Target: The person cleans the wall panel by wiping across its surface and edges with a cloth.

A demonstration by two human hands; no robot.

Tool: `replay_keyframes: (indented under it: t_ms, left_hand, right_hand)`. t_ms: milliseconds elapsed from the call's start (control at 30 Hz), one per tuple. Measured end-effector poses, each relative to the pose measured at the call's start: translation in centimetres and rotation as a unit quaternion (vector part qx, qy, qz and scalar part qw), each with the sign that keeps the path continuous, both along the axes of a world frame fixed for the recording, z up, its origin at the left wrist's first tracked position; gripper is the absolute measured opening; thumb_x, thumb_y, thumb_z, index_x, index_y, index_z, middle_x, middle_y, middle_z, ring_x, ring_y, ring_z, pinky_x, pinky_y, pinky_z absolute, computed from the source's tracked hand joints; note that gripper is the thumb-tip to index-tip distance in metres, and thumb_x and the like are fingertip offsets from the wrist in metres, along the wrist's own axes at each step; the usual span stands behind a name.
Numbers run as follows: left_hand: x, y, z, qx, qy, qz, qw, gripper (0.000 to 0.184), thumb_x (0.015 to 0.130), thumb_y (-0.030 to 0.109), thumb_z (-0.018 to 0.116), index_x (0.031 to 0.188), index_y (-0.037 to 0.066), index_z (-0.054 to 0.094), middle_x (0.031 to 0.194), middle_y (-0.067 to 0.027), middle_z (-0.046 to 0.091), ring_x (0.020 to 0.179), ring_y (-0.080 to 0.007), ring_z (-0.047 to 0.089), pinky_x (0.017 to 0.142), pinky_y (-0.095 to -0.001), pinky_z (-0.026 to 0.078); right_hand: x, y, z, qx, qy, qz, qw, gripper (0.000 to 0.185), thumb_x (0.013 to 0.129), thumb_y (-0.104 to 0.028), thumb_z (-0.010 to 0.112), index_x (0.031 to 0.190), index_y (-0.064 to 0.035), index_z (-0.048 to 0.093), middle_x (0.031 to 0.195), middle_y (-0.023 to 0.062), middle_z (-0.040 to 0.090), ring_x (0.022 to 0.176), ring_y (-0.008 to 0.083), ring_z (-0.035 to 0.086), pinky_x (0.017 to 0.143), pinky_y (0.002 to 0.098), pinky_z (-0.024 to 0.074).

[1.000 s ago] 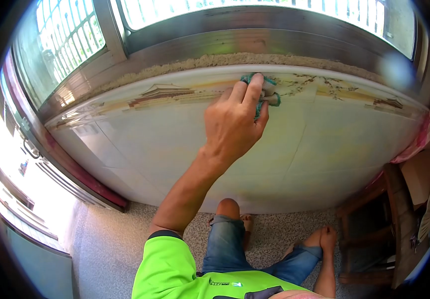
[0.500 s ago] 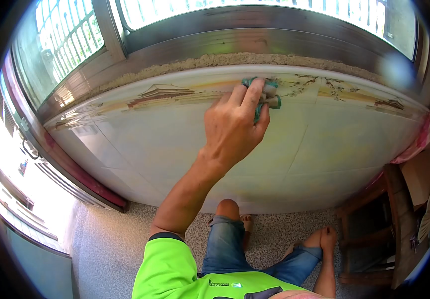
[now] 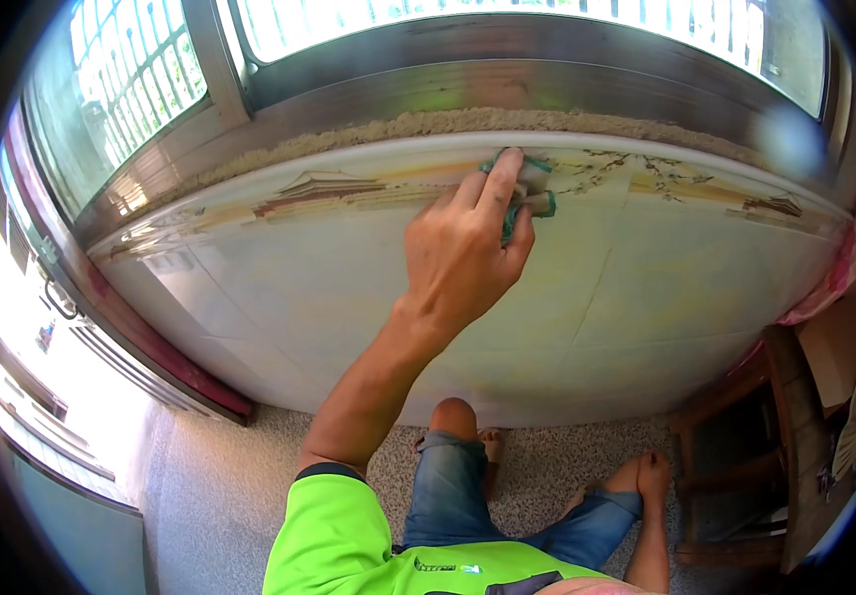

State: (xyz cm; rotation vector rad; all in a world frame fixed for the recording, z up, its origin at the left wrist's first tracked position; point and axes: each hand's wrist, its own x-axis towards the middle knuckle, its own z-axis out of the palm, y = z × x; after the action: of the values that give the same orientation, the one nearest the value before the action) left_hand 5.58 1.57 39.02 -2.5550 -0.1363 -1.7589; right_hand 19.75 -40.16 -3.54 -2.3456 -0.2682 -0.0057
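My left hand (image 3: 465, 233) is closed on a crumpled greyish cloth (image 3: 539, 188) with teal edges, pressing it to the upper part of a tiled wall (image 3: 507, 317). Beneath the fingers runs a printed tile border (image 3: 329, 193) with temple roofs and blossom branches. Part of the cloth is hidden by the fingers. My right hand (image 3: 654, 472) rests beside my bent right knee (image 3: 626, 478). Its fingers look curled in, with nothing seen in them.
A rough mortar strip (image 3: 418, 124) lies between the tiles and the metal window frame (image 3: 378, 84). A wooden piece of furniture (image 3: 790, 436) stands close on my right, with a cardboard box (image 3: 834, 352). On the left is an open doorway (image 3: 81, 377). The floor (image 3: 239, 476) is speckled.
My left hand and the cloth have shifted slightly to the left along the tile border. My right hand has stayed by the knee.
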Motion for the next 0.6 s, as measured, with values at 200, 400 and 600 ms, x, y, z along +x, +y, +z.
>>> replay_keyframes:
  t_ms: [200, 400, 600]
  left_hand:
    - [-0.20, 0.12, -0.60, 0.016, 0.017, 0.008, 1.000, 0.051, 0.084, 0.013, 0.073, 0.133, 0.010, 0.059, 0.094, -0.0098, 0.069, 0.071, -0.0301, 0.067, 0.057, -0.0397, 0.051]
    - [-0.17, -0.30, -0.06, 0.020, 0.016, 0.023, 0.999, 0.053, 0.084, 0.013, 0.073, 0.134, 0.010, 0.058, 0.094, -0.0098, 0.069, 0.073, -0.0302, 0.067, 0.057, -0.0397, 0.051]
    - [-0.15, -0.11, -0.40, 0.007, 0.006, 0.005, 1.000, 0.054, 0.084, 0.013, 0.073, 0.136, 0.010, 0.057, 0.092, -0.0097, 0.068, 0.074, -0.0311, 0.066, 0.060, -0.0402, 0.052]
  right_hand:
    - [-0.25, 0.01, 0.17, 0.012, -0.006, -0.006, 1.000, 0.028, 0.091, -0.021, 0.058, 0.101, 0.0012, 0.072, 0.104, 0.0268, 0.070, 0.099, 0.0445, 0.066, 0.086, 0.0497, 0.0517]
    - [-0.17, 0.08, 0.47, 0.001, -0.013, -0.001, 1.000, 0.027, 0.090, -0.020, 0.058, 0.101, 0.0015, 0.072, 0.102, 0.0262, 0.070, 0.098, 0.0440, 0.066, 0.086, 0.0494, 0.0522]
    - [0.09, -0.06, -0.41, 0.013, -0.037, 0.005, 0.999, 0.027, 0.090, -0.019, 0.058, 0.099, 0.0017, 0.072, 0.098, 0.0256, 0.071, 0.094, 0.0439, 0.068, 0.083, 0.0490, 0.0531]
